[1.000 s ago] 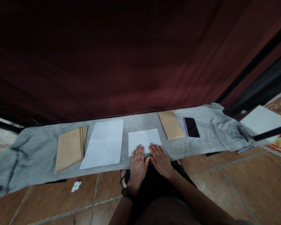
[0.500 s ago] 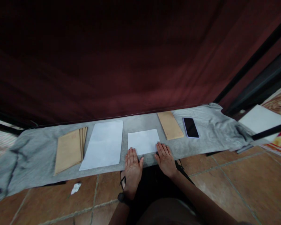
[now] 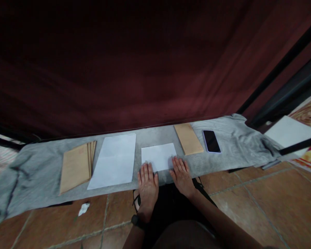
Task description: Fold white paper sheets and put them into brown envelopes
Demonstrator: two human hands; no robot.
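A folded white sheet (image 3: 158, 156) lies on the grey cloth (image 3: 223, 159) in front of me. My left hand (image 3: 147, 183) rests flat at its near left corner, fingers stretched out. At the near right corner my right hand (image 3: 181, 174) lies flat too, fingertips touching the sheet's edge. Neither hand holds anything. A larger white paper (image 3: 114, 160) lies just to the left of the folded sheet.
A fanned stack of brown envelopes (image 3: 76, 166) lies at the left. One brown envelope (image 3: 188, 138) and a black phone (image 3: 211, 141) lie at the right. A dark red curtain hangs behind. A paper scrap (image 3: 84, 208) sits on the tiled floor. A white board (image 3: 287, 133) is at far right.
Both hands slid apart from the middle of the folded sheet's near edge out to its two near corners. The sheet itself has stayed in place.
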